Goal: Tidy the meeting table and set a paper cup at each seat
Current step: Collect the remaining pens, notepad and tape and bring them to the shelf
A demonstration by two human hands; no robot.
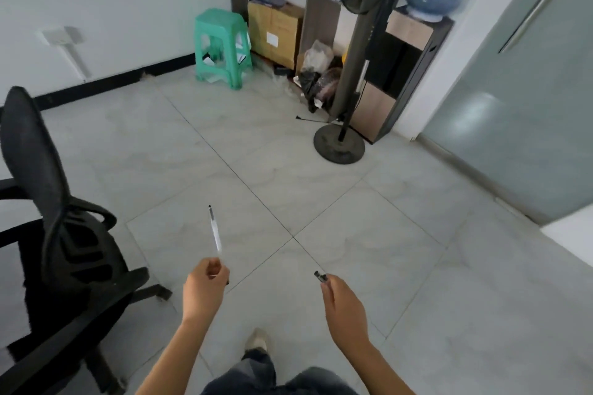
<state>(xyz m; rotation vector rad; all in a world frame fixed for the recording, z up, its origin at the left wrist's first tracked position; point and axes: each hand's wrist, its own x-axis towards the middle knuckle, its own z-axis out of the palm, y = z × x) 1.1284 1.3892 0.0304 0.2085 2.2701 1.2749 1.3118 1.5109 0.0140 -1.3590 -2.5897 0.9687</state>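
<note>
My left hand [205, 289] grips a thin white pen [214, 231] that points up and away over the tiled floor. My right hand [345, 305] is closed around a second pen [320, 276], of which only a short dark tip shows above the fingers. Both hands hang in the air in front of me, about a tile's width apart. No meeting table and no paper cups are in view.
A black office chair [64, 234] stands close on the left. Ahead are a green plastic stool [223, 45], cardboard boxes [276, 32], a standing fan [340, 144], a water dispenser [414, 51] and a glass door [513, 106] on the right. My shoe [256, 341] steps on the floor.
</note>
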